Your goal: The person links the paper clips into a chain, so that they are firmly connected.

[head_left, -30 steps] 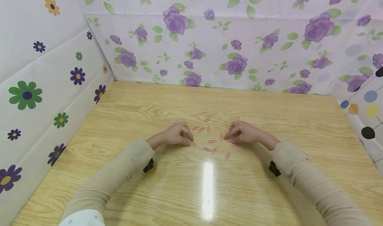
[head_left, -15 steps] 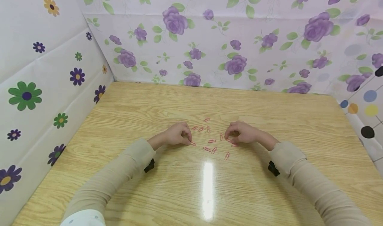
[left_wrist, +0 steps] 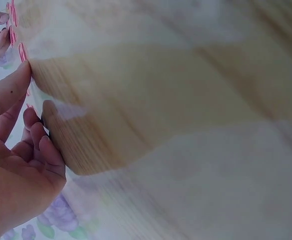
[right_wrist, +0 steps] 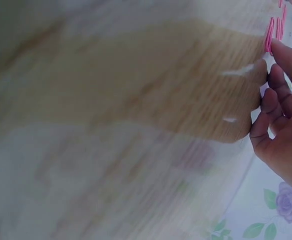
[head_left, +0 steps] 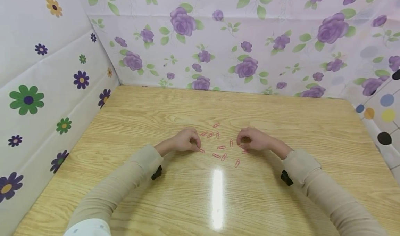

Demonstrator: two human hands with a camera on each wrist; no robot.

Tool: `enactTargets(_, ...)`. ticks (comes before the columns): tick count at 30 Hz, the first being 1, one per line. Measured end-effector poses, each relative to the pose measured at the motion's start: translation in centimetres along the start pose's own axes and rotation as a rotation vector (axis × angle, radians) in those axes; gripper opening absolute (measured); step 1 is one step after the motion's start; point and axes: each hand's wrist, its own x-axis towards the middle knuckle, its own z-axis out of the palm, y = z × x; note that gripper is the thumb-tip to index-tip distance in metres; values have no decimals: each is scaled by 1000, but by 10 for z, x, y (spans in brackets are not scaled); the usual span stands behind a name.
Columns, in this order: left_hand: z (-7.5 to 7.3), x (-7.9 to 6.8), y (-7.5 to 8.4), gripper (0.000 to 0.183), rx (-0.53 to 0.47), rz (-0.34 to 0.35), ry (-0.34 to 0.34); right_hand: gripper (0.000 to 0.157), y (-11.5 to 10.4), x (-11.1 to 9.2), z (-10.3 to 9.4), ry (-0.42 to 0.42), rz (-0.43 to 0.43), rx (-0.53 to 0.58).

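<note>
In the head view my left hand (head_left: 186, 140) is on the left of a scatter of pink paper clips, its thumb and finger pinching the end of one paper clip (head_left: 202, 151). The left wrist view shows that paper clip (left_wrist: 22, 52) at the tip of the thumb. On the other side, my right hand (head_left: 254, 139) is bent down with thumb and forefinger close together on a paper clip that they mostly hide. A second paper clip (head_left: 245, 152) lies just below the right thumb. In the right wrist view a pink paper clip (right_wrist: 269, 36) stands out beyond the thumb tip.
Between the hands lie several loose pink clips, among them a paper clip (head_left: 221, 147) in the middle and a paper clip (head_left: 237, 163) nearer the front. The wooden table (head_left: 187, 201) ends at a flowered cloth (head_left: 218, 38) behind and another cloth at left.
My right hand has shifted slightly right, and less of the clip at its fingertips shows. The left fingers have slightly turned the clip they pinch. The loose clips lie as before.
</note>
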Motion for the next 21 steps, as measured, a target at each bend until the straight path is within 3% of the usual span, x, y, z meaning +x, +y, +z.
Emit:
enactTargets(7, 1, -1, 2, 5, -7, -25, 8, 12, -3, 1, 1, 33, 34, -7)
enactTargets(12, 2, -1, 1, 5, -10, -33, 13, 2, -5, 2, 1, 60, 101, -29)
enactTargets(21, 2, -1, 1, 5, -8, -35, 9, 8, -9, 2, 1, 61, 152, -64)
